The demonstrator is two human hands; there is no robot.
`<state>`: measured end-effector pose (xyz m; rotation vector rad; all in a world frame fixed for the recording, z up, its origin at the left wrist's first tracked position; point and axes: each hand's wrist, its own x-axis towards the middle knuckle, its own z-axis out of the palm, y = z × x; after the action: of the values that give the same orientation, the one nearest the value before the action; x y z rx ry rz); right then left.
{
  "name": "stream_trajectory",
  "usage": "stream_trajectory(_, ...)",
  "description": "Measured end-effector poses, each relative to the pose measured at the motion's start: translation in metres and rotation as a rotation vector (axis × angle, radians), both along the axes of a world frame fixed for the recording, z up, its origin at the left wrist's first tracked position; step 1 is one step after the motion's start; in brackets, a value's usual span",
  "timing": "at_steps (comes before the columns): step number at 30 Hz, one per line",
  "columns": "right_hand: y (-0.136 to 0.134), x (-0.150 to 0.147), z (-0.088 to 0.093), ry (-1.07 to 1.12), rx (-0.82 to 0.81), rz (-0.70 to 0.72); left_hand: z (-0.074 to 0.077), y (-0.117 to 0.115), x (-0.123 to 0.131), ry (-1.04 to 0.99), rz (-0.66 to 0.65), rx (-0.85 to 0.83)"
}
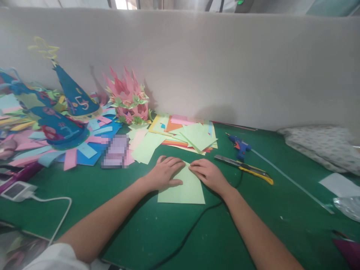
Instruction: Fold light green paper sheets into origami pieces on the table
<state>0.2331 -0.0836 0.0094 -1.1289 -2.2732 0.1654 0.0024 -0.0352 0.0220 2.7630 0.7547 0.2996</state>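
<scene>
1. The light green sheet (182, 191) lies flat on the green surface (253, 232), directly under both hands. Most of it spreads out from the fingertips back toward the person's body.
2. Its far edge seems to rise to a point between the two sets of fingertips. Its near edge runs straight across, from below the left wrist to below the right wrist.
3. The left hand (164, 173) is spread flat with the palm down. Its fingers rest on the sheet's far left part and the thumb lies along the paper; it grips nothing.
4. The right hand (209, 174) is also flat and unclenched. Its fingers point inward over the far right part and almost meet the left fingertips. Both hands are equally near the sheet, since both touch it.
5. A black cable (191, 230) runs across the surface just behind the right wrist, near the sheet's near right corner.
6. A yellow-and-black utility knife (244, 168) lies just outward of the right hand, with a blue glue gun (239, 145) beyond it.
7. A loose pile of coloured sheets (185, 137) lies ahead of both hands, near but not touching them.
8. Ahead of the left hand and further outward stand a pink paper crown (128, 99) and blue cone hats (74, 95).
</scene>
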Motion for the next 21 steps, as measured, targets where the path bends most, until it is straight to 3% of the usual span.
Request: stream_trajectory(21,0.0007,0.0023,0.0006,-0.021,-0.013,0.016,-0.0033,0.0013,0.0008,0.03,0.0,0.027)
